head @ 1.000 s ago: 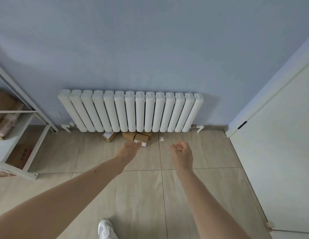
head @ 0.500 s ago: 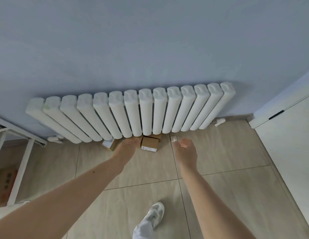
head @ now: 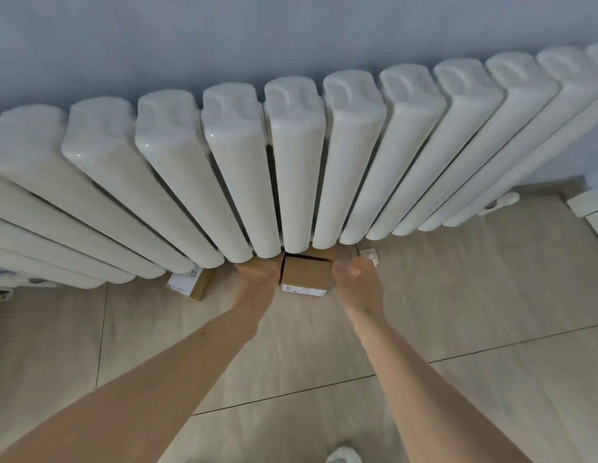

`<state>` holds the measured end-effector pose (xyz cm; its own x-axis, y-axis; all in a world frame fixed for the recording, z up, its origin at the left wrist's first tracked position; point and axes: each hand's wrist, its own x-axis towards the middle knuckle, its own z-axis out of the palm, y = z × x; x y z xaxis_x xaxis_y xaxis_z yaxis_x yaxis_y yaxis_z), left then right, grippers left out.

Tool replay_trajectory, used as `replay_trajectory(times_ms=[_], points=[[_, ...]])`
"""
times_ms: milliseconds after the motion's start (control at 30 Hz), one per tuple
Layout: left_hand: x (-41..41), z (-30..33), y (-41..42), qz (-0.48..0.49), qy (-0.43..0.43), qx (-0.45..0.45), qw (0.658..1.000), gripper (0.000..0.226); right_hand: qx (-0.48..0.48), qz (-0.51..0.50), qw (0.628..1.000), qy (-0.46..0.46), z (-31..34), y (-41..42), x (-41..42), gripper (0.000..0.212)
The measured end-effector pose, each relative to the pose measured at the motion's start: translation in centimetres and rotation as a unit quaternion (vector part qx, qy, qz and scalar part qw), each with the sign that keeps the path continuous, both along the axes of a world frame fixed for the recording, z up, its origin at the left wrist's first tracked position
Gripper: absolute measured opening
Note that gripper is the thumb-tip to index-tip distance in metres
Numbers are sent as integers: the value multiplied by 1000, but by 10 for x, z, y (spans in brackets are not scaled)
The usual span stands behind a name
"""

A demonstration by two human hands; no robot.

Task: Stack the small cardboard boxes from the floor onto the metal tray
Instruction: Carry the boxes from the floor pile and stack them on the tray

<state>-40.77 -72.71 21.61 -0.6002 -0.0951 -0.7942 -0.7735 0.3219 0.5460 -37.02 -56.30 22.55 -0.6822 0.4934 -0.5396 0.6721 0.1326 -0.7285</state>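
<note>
Several small cardboard boxes lie on the tiled floor under the white radiator. A brown box with a white label (head: pixel 306 275) sits between my two hands. My left hand (head: pixel 257 289) is flat and open at its left side, partly covering a second brown box (head: pixel 254 266). My right hand (head: pixel 357 284) is open just right of the labelled box, fingers apart. A third box with a white face (head: pixel 190 283) lies further left, partly under the radiator. The metal tray is out of view.
The white column radiator (head: pixel 290 168) overhangs the boxes and fills the upper half of the view. A small white scrap (head: pixel 369 254) lies on the floor at right. A white door edge (head: pixel 591 212) is at far right. My white shoe (head: pixel 344 456) shows at the bottom.
I have moved closer and lower to the radiator. Both hands have reached forward to either side of the labelled box. The shelf at left has left the view.
</note>
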Motion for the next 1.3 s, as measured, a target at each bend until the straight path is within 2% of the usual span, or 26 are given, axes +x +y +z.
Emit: replay_trajectory(times_ms=[100, 167, 233, 267, 367, 500, 700, 867, 967, 1067, 1167, 1300], points=[[-16, -66, 3, -21, -21, -1, 1000, 29, 2, -27, 1000, -4, -61, -1, -18, 35], [-22, -114, 6, -38, -25, -17, 999, 31, 1, -15, 1000, -20, -115, -2, -26, 28], [-27, -157, 7, -57, -21, -20, 998, 53, -3, 7, 1000, -27, -168, -4, -32, 33], [-29, -173, 9, -58, -10, -22, 998, 63, -10, 22, 999, -27, -188, -5, -33, 45], [-36, -222, 19, -36, 5, 0, 999, 71, -14, 38, 999, -30, -235, -4, -37, 81], [-42, -271, 31, -6, 19, 13, 1000, 82, -13, 23, 999, -36, -279, 1, -52, 96], [-36, -307, 37, -2, 50, 26, 998, 79, -46, -16, 999, 6, -318, -4, -56, 90], [-32, -312, 29, -16, 46, 24, 999, 78, -53, -43, 997, 23, -321, -11, -44, 80], [-27, -313, 19, -27, 50, 20, 998, 76, -51, -33, 998, 3, -325, -12, -31, 79], [-24, -313, 13, -30, 63, 7, 998, 83, -35, -22, 999, -31, -331, -13, -17, 71], [-18, -312, 13, -44, 53, -2, 998, 91, -53, -57, 996, -45, -331, -15, -4, 67], [-11, -306, 13, -41, 15, 4, 999, 99, -63, -98, 992, -51, -332, -23, 15, 48]])
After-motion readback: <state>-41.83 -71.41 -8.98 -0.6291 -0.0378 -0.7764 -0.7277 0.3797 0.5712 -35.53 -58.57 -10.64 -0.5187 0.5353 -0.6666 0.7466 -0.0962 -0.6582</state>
